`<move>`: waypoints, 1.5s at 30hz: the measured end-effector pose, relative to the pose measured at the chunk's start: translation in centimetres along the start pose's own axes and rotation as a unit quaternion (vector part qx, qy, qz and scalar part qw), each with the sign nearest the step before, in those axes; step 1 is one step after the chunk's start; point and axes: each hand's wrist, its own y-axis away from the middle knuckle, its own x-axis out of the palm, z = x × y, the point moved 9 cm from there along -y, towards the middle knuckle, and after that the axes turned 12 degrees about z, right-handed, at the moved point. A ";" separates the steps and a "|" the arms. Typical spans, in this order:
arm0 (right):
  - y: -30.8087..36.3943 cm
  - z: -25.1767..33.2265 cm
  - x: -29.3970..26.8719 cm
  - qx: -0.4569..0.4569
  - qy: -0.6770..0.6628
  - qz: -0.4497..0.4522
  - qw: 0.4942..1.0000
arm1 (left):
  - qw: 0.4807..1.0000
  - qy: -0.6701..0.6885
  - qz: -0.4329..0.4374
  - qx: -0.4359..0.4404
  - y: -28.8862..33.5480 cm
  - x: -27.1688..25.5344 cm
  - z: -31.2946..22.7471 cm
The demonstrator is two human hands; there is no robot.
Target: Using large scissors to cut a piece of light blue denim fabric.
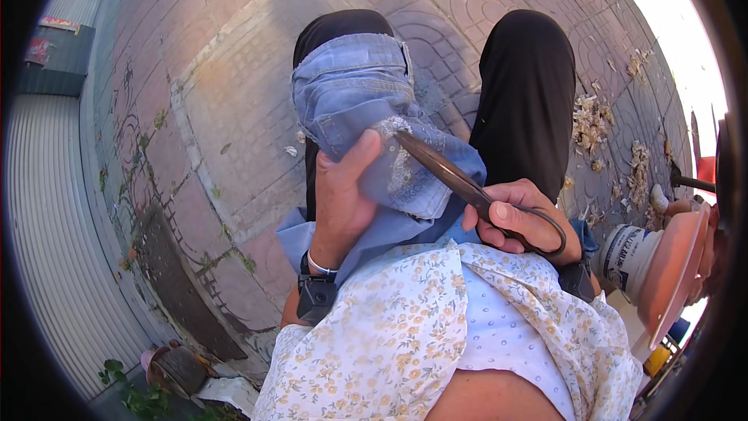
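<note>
Across my lap lies a pair of light blue jeans (335, 101), bunched up over my left knee. My left hand (343, 195) grips the denim from the left, its thumb pressed on top beside a whitish sequined patch (400, 164). In my right hand (522, 222) is a pair of dark metal scissors (444, 168), with my fingers around the handle loops. The blades look closed and point up and left, the tip resting at or just over the upper part of the patch. My left fingers are partly hidden under the cloth.
Brick-patterned paving (249, 109) surrounds my knees. Pale dry scraps (592, 121) lie scattered on the right. A white bucket (629, 257) and an orange-brown basin (678, 273) stand close by my right elbow. A ribbed shutter (47, 242) runs along the left.
</note>
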 end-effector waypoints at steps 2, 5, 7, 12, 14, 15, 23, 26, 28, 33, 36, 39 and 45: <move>0.1 0.2 0.0 -0.006 0.003 0.003 1.000 | 1.000 -0.002 0.000 -0.001 0.1 0.1 0.0; 0.2 -0.1 0.0 0.025 0.001 -0.010 1.000 | 1.000 -0.009 -0.005 -0.001 0.2 0.2 0.0; 0.3 -0.1 0.0 0.027 0.002 -0.010 1.000 | 1.000 -0.015 -0.009 0.001 0.4 0.1 0.0; 0.0 0.0 0.2 0.007 0.008 -0.002 1.000 | 1.000 -0.005 -0.013 0.003 0.3 0.1 0.0; -0.3 0.0 0.7 0.006 -0.014 -0.022 1.000 | 0.998 -0.064 -0.010 -0.013 0.5 -0.2 0.1; -0.6 0.3 0.0 -0.024 -0.060 -0.077 0.995 | 0.992 -0.122 -0.006 -0.031 0.6 -0.3 0.2; -1.6 1.6 -0.5 -0.042 -0.065 -0.061 0.995 | 0.998 -0.052 -0.022 -0.035 0.3 -0.2 -0.1; -1.5 0.3 -0.5 -0.025 -0.084 -0.062 0.994 | 1.000 -0.001 -0.007 -0.006 0.2 0.0 -0.2; -1.2 0.2 -0.5 -0.030 -0.085 -0.055 0.994 | 1.000 -0.006 -0.018 -0.009 0.2 -0.3 -0.1; -0.7 0.3 0.2 0.000 -0.025 -0.016 1.000 | 1.000 0.004 -0.009 0.000 0.1 -0.2 -0.2; -0.6 0.4 0.1 0.001 -0.014 -0.024 1.000 | 1.000 0.006 -0.003 0.005 0.0 0.0 -0.3; -0.6 0.7 0.5 -0.002 -0.005 -0.009 1.000 | 1.000 0.008 -0.001 0.011 0.0 0.0 -0.4; -0.8 0.6 0.8 -0.003 -0.004 -0.009 1.000 | 1.000 -0.006 -0.015 0.008 0.4 -0.2 -0.5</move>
